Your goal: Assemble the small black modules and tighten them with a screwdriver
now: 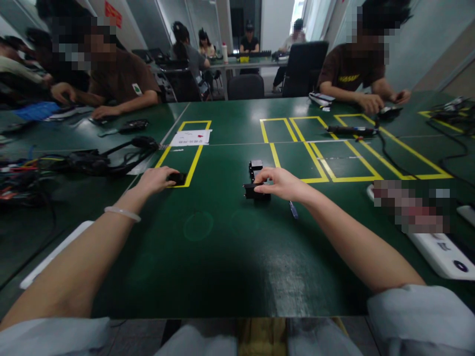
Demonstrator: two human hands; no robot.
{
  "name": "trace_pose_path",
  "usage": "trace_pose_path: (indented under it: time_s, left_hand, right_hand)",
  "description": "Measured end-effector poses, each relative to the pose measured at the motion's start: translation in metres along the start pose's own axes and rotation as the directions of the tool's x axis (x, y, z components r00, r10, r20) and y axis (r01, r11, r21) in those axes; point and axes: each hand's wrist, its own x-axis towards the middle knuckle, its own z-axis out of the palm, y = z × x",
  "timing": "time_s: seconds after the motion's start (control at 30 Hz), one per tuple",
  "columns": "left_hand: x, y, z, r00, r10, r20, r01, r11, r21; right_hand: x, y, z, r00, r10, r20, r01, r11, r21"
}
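Observation:
On the left, my left hand (pixel 155 180) has its fingers closed on a small black block (pixel 180 179) at the near end of a yellow taped rectangle. My right hand (pixel 276 183) is near the middle of the green table, gripping a black box-shaped part (pixel 256 191) between thumb and fingers. Just beyond it sits another small black block (pixel 256 165); whether the two are joined, I cannot tell. A small screwdriver-like tool (pixel 294 210) with a bluish handle lies beside my right wrist. My fingers partly cover both held parts.
A white paper sheet (pixel 192 137) lies across the left taped rectangle. Black cabled gear (pixel 107 155) sits at the left. A black rod-shaped device (pixel 351 130) lies at the right, near a white device (pixel 441 254). People work across the table (pixel 222 277).

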Motion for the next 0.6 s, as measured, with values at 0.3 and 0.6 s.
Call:
trace_pose_path:
  time_s: [0.3,0.6]
  left_hand:
    - [-0.003,-0.002,-0.001,1.0,0.019,0.007,-0.02,0.995,0.098]
    - [-0.007,-0.005,-0.003,1.0,-0.011,0.02,0.01,0.998,0.067]
  right_hand:
    - [0.01,-0.008,0.009,0.998,-0.047,0.043,0.048,0.999,-0.009]
    - [0.014,-0.011,0.015,0.997,-0.056,0.05,0.057,0.998,-0.013]
